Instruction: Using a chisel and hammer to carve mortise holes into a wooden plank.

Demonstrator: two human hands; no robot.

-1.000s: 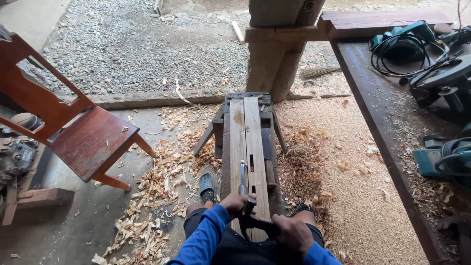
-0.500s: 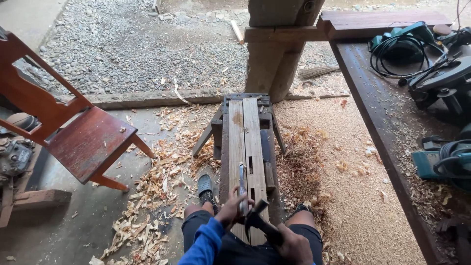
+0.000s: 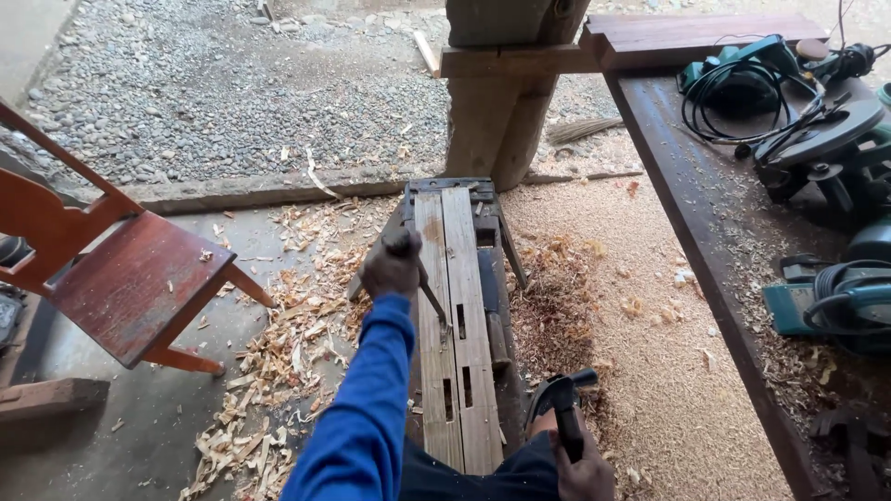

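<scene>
Over left edge of plank (image 3: 457,306), my left hand (image 3: 391,266) fisted round chisel (image 3: 429,295), blade slanting down onto plank beside slot (image 3: 461,320). At near end, off plank's right edge, my right hand (image 3: 583,471) wrapped round hammer (image 3: 562,411) handle, head low. Shavings (image 3: 278,353) left of bench, chair (image 3: 121,269) beyond.

Two planks (image 3: 457,315) side by side on the bench, four slots cut. One red chair (image 3: 130,278) left of them.

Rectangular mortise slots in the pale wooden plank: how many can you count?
3: one mid-plank, two side by side nearer the person. The blue sleeve may hide more.
</scene>
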